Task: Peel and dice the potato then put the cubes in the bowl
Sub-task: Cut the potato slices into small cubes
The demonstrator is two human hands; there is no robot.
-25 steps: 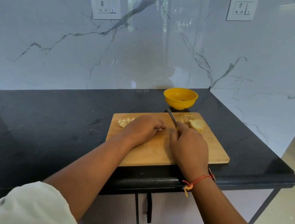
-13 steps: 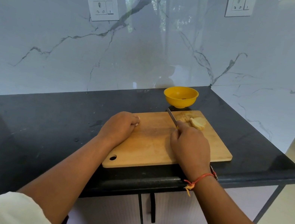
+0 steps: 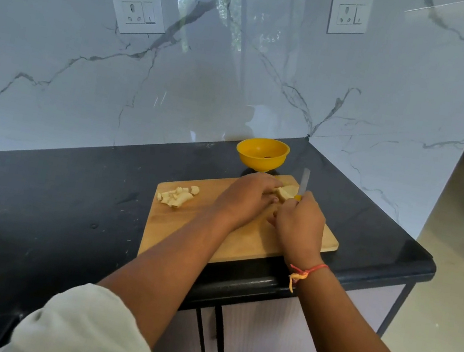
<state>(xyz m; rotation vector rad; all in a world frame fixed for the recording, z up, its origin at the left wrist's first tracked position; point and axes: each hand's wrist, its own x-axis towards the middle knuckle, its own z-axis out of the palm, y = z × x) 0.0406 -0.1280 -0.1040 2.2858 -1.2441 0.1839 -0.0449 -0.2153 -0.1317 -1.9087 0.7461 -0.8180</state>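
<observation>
potato: far right of board, just left of the knife.
left grip: nearer; fingers curled over potato, apparently holding it.
right grip: closed round knife handle, blade pointing away.
cubes: board's left; bowl beyond.

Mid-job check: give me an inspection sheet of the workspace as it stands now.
Surface: black countertop; wooden cutting board near its front edge.
Job's things: potato cubes piled at the board's far left; uncut potato piece at its far right; yellow bowl behind the board, no cubes visible inside.
Clutter: nothing seen.
Hands: left hand holds the potato piece; right hand grips the knife, blade raised.
Cables: nothing seen.
Surroundings: marble wall with left socket and right socket; cabinet below.
</observation>
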